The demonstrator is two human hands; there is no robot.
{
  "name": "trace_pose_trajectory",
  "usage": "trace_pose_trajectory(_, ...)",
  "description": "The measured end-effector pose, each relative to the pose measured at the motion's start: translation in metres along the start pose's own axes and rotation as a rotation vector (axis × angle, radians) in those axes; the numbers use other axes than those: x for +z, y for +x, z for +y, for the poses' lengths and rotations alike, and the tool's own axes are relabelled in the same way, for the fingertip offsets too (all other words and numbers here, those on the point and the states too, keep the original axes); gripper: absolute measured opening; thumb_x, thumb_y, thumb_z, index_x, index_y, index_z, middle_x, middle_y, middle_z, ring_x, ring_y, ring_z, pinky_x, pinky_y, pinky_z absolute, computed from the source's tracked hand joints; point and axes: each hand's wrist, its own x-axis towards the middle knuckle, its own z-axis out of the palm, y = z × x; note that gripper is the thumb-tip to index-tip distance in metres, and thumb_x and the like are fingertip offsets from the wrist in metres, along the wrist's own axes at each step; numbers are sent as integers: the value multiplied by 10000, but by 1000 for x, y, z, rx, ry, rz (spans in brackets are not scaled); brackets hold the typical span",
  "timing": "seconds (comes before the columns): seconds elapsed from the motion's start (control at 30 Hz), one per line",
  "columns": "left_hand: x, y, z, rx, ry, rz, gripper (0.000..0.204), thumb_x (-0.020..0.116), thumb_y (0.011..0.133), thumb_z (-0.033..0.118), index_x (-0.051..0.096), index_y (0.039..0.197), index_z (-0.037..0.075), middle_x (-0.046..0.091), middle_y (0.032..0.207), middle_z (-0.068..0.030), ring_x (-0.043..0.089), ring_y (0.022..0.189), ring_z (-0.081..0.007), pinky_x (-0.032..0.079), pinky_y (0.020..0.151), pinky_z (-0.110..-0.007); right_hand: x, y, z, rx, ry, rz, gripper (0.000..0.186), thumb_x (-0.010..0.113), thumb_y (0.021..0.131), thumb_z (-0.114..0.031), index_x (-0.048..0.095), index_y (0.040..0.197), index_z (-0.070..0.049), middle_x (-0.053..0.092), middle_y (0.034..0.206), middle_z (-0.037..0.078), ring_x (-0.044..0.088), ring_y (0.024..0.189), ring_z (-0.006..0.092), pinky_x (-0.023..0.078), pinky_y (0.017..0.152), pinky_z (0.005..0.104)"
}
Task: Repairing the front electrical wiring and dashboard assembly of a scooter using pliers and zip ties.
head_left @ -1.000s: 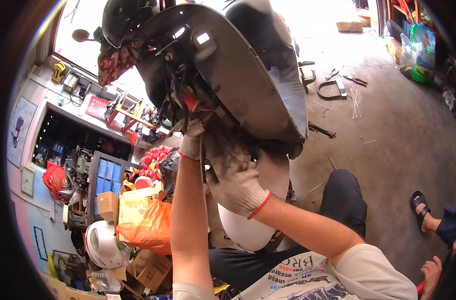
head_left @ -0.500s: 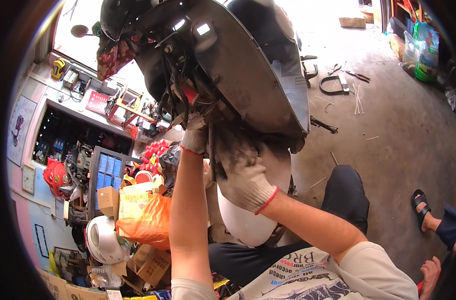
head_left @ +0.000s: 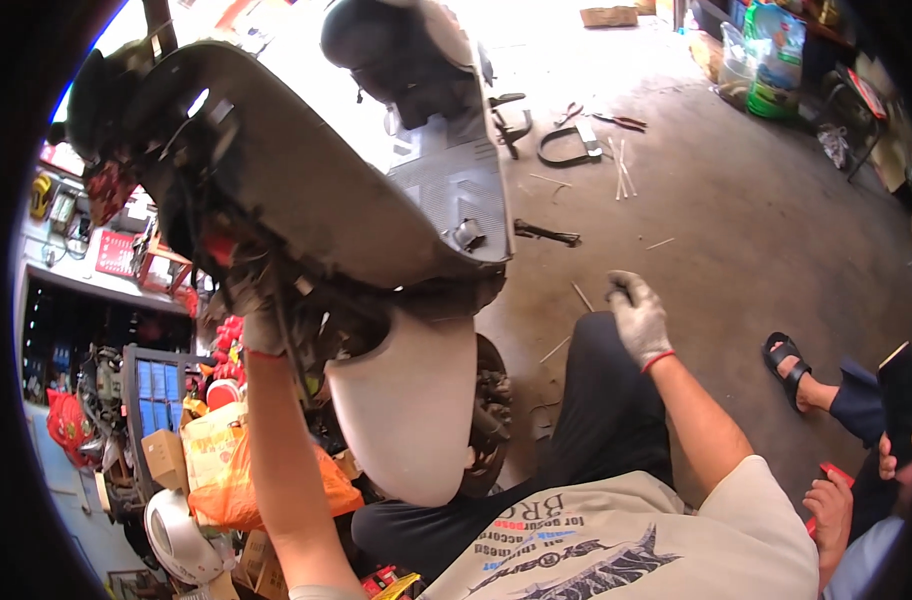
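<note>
A dark grey scooter front body (head_left: 316, 190) fills the upper left, with its pale front fender (head_left: 406, 400) hanging below it and the front wheel (head_left: 491, 410) behind that. My left hand (head_left: 264, 328), in a grimy white glove, reaches up into the wiring and parts under the body panel; its grip is hidden. My right hand (head_left: 636, 318), also gloved, is well clear of the scooter, above my knee in black trousers. Its fingers are curled, and a small dark part (head_left: 616, 293) shows at the fingertips.
Tools (head_left: 576, 145) lie scattered on the concrete floor beyond the scooter. Another person sits at the right: a sandalled foot (head_left: 791, 365) and a hand with a dark phone (head_left: 901, 400). An orange bag (head_left: 231, 485), a white helmet (head_left: 176, 535) and boxes crowd the lower left.
My right hand has left the scooter's underside and swung out to the right. The view has shifted, showing more floor. My left hand stays up inside the body.
</note>
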Motion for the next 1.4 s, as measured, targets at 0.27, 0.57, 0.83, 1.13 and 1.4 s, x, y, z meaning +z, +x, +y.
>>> trace_pose_trajectory(0.27,1,-3,-4,21,44,31,296,542,958,75,542,1252,47,630,999,-38,621,952,-149,532,826,-297,-34,18,169,243,-516,62,265,518,927,-202,672,1115,-97,678,1148,141,614,1122,328,476,974,417)
trace_pose_trajectory(0.57,-18,-4,-26,302,89,-123,277,528,961,65,545,1237,46,633,967,-41,625,931,-154,537,811,-305,71,85,124,246,-344,-116,297,575,868,-202,700,1100,-64,712,1037,166,678,992,291,521,891,385)
trace_pose_trajectory(0.83,2,-19,8,-1,-239,-63,412,669,886,109,559,1270,11,586,1184,-117,587,1031,-171,522,880,-305,39,163,-24,38,-981,-362,284,569,848,-202,729,1063,-107,715,1059,156,678,1012,317,523,911,412)
trace_pose_trajectory(1.13,59,-37,-30,4,359,364,439,616,928,228,540,1297,4,580,1230,-140,596,1018,-214,506,876,-331,16,218,273,224,-1300,-458,266,446,940,-196,700,993,-142,699,975,112,668,841,287,524,778,412)
trace_pose_trajectory(1.4,111,-98,8,-273,1140,651,480,552,968,336,518,1305,-5,581,1256,-166,610,989,-257,483,879,-364,62,304,316,336,-958,-84,391,537,858,-200,628,1235,-156,616,1255,167,608,1144,334,505,951,439)
